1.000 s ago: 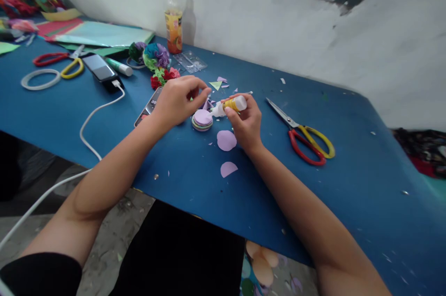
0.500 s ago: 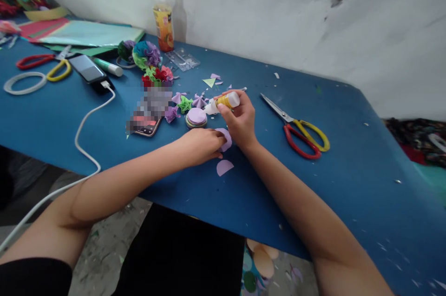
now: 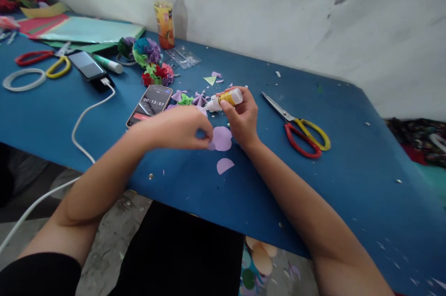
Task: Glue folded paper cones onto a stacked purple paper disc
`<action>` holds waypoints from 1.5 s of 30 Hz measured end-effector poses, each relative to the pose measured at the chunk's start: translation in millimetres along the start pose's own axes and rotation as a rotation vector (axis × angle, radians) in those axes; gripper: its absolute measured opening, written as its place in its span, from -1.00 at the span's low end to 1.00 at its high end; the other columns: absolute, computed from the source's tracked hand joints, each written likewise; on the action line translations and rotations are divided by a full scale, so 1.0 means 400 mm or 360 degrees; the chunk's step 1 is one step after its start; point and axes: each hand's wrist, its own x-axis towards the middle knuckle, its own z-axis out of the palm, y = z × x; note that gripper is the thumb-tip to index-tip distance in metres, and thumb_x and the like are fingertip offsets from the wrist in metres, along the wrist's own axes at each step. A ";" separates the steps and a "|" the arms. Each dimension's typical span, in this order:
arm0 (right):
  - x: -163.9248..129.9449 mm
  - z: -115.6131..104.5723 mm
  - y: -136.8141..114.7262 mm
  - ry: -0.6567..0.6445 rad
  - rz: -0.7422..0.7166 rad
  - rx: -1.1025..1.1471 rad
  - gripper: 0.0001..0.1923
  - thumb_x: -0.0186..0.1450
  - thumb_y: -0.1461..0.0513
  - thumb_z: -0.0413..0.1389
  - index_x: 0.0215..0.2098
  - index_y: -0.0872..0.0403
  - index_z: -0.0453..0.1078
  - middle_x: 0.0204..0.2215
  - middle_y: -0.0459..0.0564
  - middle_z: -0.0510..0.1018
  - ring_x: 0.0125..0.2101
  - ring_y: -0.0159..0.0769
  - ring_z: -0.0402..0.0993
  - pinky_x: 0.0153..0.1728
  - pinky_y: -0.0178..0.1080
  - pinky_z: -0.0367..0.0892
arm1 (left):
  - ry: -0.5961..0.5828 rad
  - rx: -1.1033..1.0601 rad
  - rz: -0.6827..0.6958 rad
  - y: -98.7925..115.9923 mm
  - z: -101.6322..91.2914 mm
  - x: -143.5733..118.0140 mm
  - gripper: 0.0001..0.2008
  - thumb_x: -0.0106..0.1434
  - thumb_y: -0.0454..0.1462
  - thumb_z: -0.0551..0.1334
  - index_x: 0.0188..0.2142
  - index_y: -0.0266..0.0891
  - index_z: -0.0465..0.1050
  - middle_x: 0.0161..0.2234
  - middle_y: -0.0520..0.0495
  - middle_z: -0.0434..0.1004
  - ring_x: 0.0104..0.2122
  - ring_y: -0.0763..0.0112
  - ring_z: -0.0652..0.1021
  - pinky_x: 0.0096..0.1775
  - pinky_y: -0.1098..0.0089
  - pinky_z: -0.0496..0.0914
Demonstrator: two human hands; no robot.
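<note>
In my right hand [image 3: 244,117] is a small white glue bottle [image 3: 230,97] with a yellow label, tilted so its nozzle points left. My left hand [image 3: 184,128] is closed in a pinch, with a bit of light purple paper at its fingertips, slightly blurred by motion. Just right of those fingertips lie round light purple paper pieces [image 3: 223,139]. Below them is a half-round purple paper piece [image 3: 225,166]. Folded purple and green paper shapes [image 3: 186,100] sit behind my left hand, which hides most of the stack of paper discs there.
Scissors [image 3: 296,126] with red and yellow handles lie to the right. On the left are a phone [image 3: 149,103] showing a timer, another phone [image 3: 87,66] on a white cable, and a tape ring [image 3: 24,80]. A juice bottle [image 3: 163,22] stands by the wall.
My left hand has lifted off the purple discs and moved left, now in front of the disc stack. The glue bottle in my right hand has barely moved.
</note>
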 end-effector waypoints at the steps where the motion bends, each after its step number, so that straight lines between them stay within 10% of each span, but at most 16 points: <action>1: 0.000 0.000 0.000 -0.0002 -0.0001 -0.0001 -0.69 0.13 0.01 0.19 -0.28 -0.03 0.25 -0.35 -0.10 0.50 -0.28 -0.27 0.51 -0.22 -0.16 0.47 | 0.0092 -0.0052 -0.0061 -0.012 -0.027 -0.015 -0.83 0.16 -0.26 0.18 -0.37 -0.19 0.57 -0.42 0.03 0.59 -0.44 0.46 0.52 -0.33 0.45 0.38; 6: 0.001 0.000 0.002 -0.0033 -0.0022 -0.0056 -0.71 0.18 0.01 0.15 -0.27 -0.03 0.23 -0.34 -0.09 0.49 -0.25 -0.25 0.51 -0.18 -0.11 0.46 | 0.0791 0.0246 -0.0536 -0.071 -0.088 -0.040 -0.78 0.18 -0.23 0.15 -0.31 -0.25 0.57 -0.39 -0.04 0.56 -0.43 0.44 0.48 -0.34 0.41 0.36; 19: 0.001 -0.006 0.001 0.0000 -0.0033 -0.0128 -0.64 0.18 -0.08 0.11 -0.23 -0.05 0.22 -0.26 -0.04 0.49 -0.16 -0.17 0.50 -0.10 -0.02 0.44 | 0.0247 0.0627 -0.0672 -0.055 -0.038 -0.003 -0.74 0.19 -0.22 0.11 -0.28 -0.18 0.57 -0.35 -0.06 0.58 -0.32 0.32 0.52 -0.23 0.39 0.35; 38: 0.003 -0.005 0.006 0.0095 -0.0092 -0.0166 -0.65 0.22 -0.10 0.05 -0.19 -0.07 0.23 -0.25 -0.04 0.47 -0.10 -0.15 0.47 -0.07 0.01 0.43 | 0.0280 0.0634 -0.0729 -0.051 -0.031 0.004 -0.73 0.18 -0.25 0.10 -0.29 -0.24 0.58 -0.36 -0.14 0.60 -0.32 0.26 0.52 -0.25 0.33 0.36; 45: -0.004 0.007 0.010 -0.0019 -0.0019 -0.0109 -0.67 0.18 -0.06 0.12 -0.25 -0.06 0.25 -0.31 -0.08 0.49 -0.21 -0.20 0.52 -0.11 -0.02 0.46 | 0.0568 0.0645 -0.0933 -0.046 -0.047 -0.009 -0.67 0.21 -0.21 0.06 -0.23 -0.29 0.55 -0.35 -0.14 0.58 -0.31 0.27 0.52 -0.17 0.27 0.36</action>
